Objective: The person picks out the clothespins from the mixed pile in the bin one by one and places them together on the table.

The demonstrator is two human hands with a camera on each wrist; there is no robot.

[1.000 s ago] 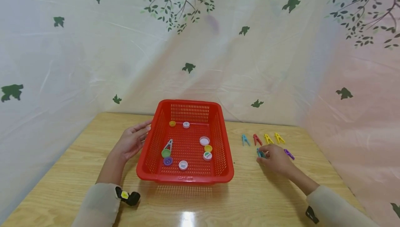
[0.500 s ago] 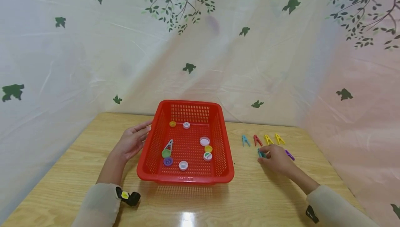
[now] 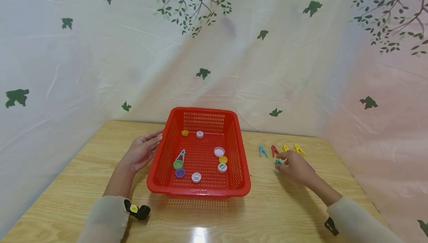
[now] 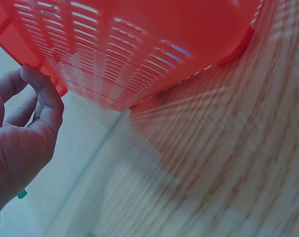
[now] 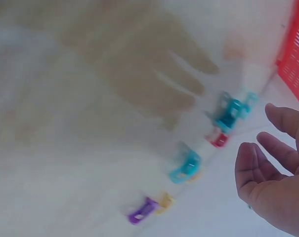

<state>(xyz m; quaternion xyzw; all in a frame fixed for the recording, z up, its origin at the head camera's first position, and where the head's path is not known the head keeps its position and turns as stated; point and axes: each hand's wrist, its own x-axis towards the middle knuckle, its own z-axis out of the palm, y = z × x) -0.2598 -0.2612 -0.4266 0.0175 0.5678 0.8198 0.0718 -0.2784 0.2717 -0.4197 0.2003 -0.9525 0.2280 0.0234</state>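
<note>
My left hand rests its fingertips at the left rim of a red plastic basket; the left wrist view shows them relaxed against its edge. Right of the basket, my right hand hovers over the table with fingers spread, close above a teal clothespin. Nothing lies between those fingers in the right wrist view. There, a second teal clothespin shows, hidden by the hand in the head view, plus a purple clothespin. Behind stand a light blue clothespin, a red one and two yellow ones.
Inside the basket lie several bottle caps, among them a green cap, a purple cap and a white cap, plus a grey clothespin. A patterned curtain hangs behind the wooden table.
My right hand has let go of the teal clothespin and lifted slightly, its fingers parting; the clothespin stays on the table. The left hand keeps its place at the basket.
</note>
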